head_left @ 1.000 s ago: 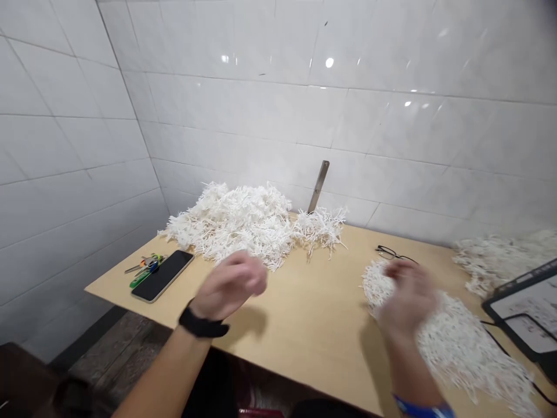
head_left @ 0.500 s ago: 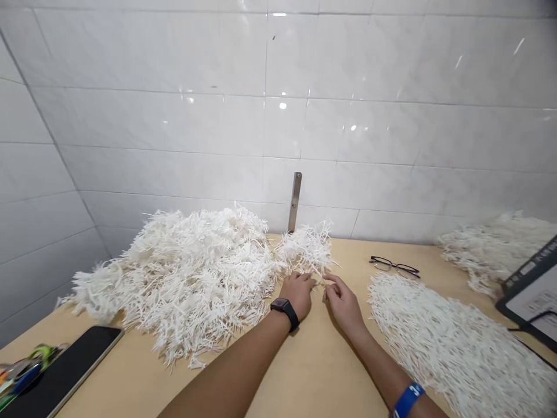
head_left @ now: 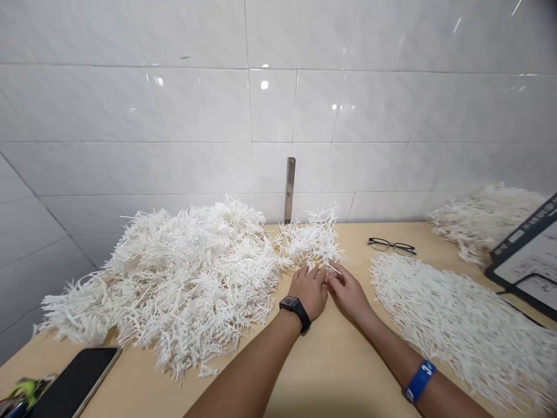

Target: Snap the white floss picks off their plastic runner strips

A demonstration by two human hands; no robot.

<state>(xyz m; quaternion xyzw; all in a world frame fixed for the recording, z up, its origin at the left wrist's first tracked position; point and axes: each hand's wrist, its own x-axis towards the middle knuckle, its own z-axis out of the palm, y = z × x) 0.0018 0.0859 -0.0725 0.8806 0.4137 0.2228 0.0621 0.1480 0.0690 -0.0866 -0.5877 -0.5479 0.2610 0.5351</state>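
A small heap of thin white branching strands [head_left: 311, 239], plastic-looking, lies on the table in front of my hands. My left hand [head_left: 310, 290], wearing a black watch, rests at its near edge with fingers bent; their tips are partly hidden, so what they grip does not show clearly. Close beside it, fingertips almost meeting, my right hand [head_left: 348, 291] is closed in a pinch on a thin white strand [head_left: 334, 269]. To the left spreads a much larger pile of the same tangled white strands [head_left: 187, 284].
At right lies a broad layer of separate white pieces [head_left: 461, 319], with eyeglasses [head_left: 391, 245] behind it. Another white pile [head_left: 491, 217] and a dark-edged box [head_left: 531, 261] stand farther right. A phone [head_left: 76, 380] and keys [head_left: 26, 395] lie front left. A metal bracket [head_left: 289, 188] is against the tiled wall.
My hands have come closer together, the left moving right and the right staying beside it. The camera view has shifted slightly. The small heap reaches a little farther right.
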